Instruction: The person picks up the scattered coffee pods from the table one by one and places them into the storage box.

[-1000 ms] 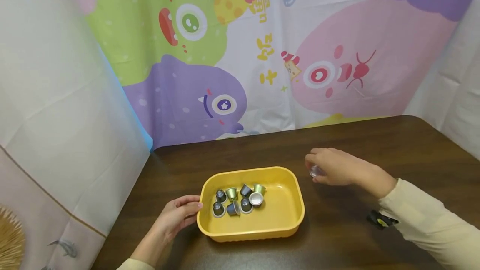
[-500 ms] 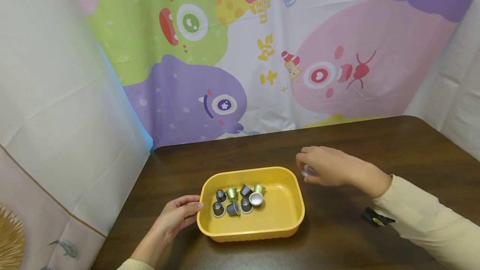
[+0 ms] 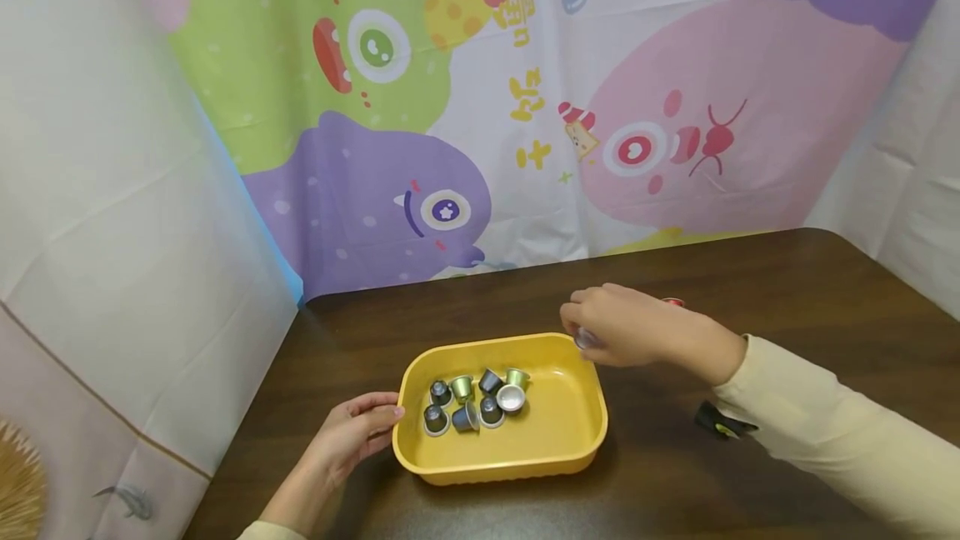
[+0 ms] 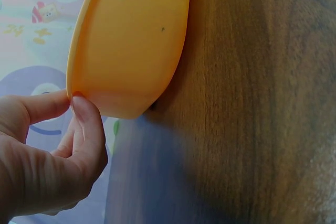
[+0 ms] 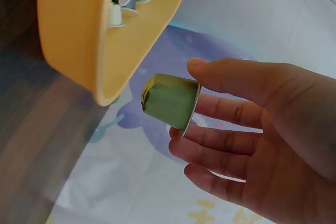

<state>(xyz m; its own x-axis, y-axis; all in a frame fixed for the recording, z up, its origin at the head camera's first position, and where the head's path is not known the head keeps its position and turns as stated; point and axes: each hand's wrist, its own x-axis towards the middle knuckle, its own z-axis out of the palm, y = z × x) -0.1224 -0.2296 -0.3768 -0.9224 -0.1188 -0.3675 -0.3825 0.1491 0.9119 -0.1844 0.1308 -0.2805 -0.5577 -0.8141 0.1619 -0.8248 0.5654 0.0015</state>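
My left hand (image 3: 348, 433) pinches the left rim of a yellow plastic bin (image 3: 510, 472); in the left wrist view the thumb and fingertips meet at that rim. Over the bin's back right corner, my right hand (image 3: 626, 323) holds a green coffee capsule (image 5: 170, 100) by its lidded end, between thumb and fingers. Several capsules lie inside the bin, mostly to the left: dark ones such as this black capsule (image 3: 435, 418), light green ones such as this green capsule (image 3: 462, 388), and one with its silver lid (image 3: 512, 398) facing up.
A red-rimmed thing (image 3: 673, 302), mostly hidden by the right forearm, lies on the dark wooden table (image 3: 810, 307). Behind the table hangs a cartoon-printed curtain (image 3: 540, 215). A black strap piece (image 3: 722, 422) hangs under the right sleeve.
My right hand has moved left with the capsule, from the table beside the bin to its back right corner. The red-rimmed thing has come into view. My left hand stays on the rim.
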